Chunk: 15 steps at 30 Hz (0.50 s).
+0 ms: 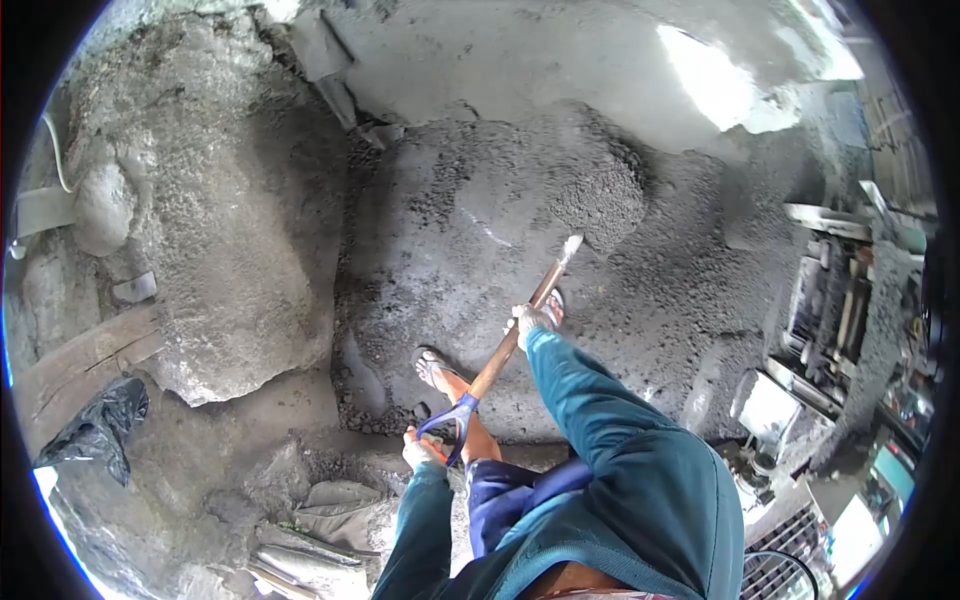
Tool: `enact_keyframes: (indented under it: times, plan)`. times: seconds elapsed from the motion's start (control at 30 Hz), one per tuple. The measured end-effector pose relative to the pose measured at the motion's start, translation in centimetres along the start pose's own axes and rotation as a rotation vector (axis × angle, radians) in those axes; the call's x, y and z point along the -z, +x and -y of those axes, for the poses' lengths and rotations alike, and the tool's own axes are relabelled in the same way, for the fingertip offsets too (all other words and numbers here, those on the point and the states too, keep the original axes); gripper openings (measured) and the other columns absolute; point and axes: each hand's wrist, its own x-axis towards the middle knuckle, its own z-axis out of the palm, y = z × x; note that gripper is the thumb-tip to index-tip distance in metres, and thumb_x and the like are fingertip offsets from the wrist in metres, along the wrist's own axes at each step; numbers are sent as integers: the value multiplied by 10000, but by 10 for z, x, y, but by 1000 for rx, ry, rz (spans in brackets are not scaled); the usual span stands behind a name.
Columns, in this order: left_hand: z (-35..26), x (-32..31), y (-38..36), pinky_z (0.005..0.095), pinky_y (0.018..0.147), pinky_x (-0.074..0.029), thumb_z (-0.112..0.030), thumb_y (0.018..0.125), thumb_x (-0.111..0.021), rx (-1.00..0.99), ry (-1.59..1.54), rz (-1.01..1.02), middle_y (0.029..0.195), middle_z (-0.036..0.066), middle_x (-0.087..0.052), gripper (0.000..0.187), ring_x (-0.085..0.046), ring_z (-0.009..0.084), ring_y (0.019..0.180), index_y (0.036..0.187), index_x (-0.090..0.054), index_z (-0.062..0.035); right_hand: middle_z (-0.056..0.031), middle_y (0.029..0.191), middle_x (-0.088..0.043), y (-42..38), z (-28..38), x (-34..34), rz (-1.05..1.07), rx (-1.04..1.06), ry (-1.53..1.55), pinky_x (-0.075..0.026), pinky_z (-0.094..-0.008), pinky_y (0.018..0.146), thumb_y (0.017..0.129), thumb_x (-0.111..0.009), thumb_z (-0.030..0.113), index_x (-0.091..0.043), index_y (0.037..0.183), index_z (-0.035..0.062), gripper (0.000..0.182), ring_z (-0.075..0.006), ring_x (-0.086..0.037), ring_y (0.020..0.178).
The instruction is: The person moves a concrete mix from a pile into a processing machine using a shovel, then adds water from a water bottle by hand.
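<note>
A shovel with a wooden shaft [492,372] slants across the middle of the head view. Its blue D-shaped handle [462,412] is at the lower left end, where my left hand [424,448] is closed on the grip. Farther up the shaft, my right hand [533,322] is wrapped round the wood. Dark, crumbly material [604,200] is heaped at the shovel's far end and hides the blade. Both my arms are in teal sleeves.
My sandalled feet [436,370] stand on gritty ground [460,250]. A large rough block [230,250] rises on the left, near a black plastic bag [105,425]. Machinery [828,320] stands at the right. A pale sheet-like surface [520,60] lies beyond the ground.
</note>
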Motion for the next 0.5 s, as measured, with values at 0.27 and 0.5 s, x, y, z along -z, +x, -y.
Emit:
enact_keyframes:
  times: [0.27,0.5]
  plan:
    - [-41,-11,-142,348,388,-288,-635,855,-475,201,236,399,493,36,-426,538,-383,203,413,633,-453,-145,-32,651,-537,-223,114,86,94,341,241,-448,-347,393,797,-715,17,-547,941,91,234,-179,-543,469]
    - [-101,-130,-317,309,380,-355,-704,807,-517,-74,350,771,554,17,-501,595,-462,189,435,773,-610,-117,-52,756,-533,-422,278,140,365,691,589,-508,-391,525,823,-636,12,-509,903,66,159,-199,-562,579]
